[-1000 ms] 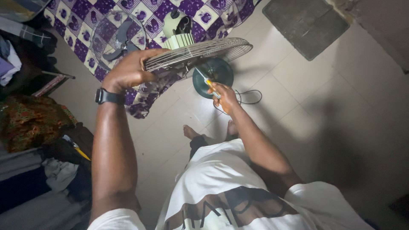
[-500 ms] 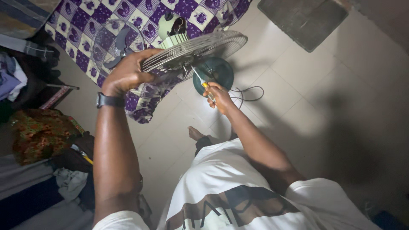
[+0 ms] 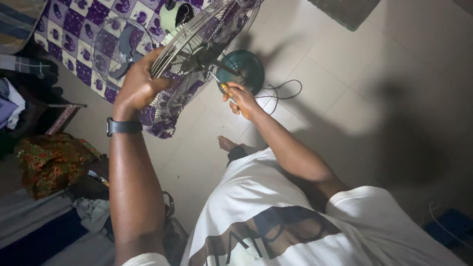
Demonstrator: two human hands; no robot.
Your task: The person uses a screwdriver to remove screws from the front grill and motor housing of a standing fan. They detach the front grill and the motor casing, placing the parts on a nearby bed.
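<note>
I see the purple checked bedspread spread behind the wire fan guard, which my left hand clamps by its rim, tilted. Just below the guard, my right hand is closed around a yellow-handled screwdriver, tip toward its hub.

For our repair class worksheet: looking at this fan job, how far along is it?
Done: another wire guard with the fan blade lies apart on the purple checked cloth. In hand: the left hand grips the rim of the wire guard while the right hand points a screwdriver at its centre. Left: this guard looks joined to the motor; the green base sits on the floor.
</note>
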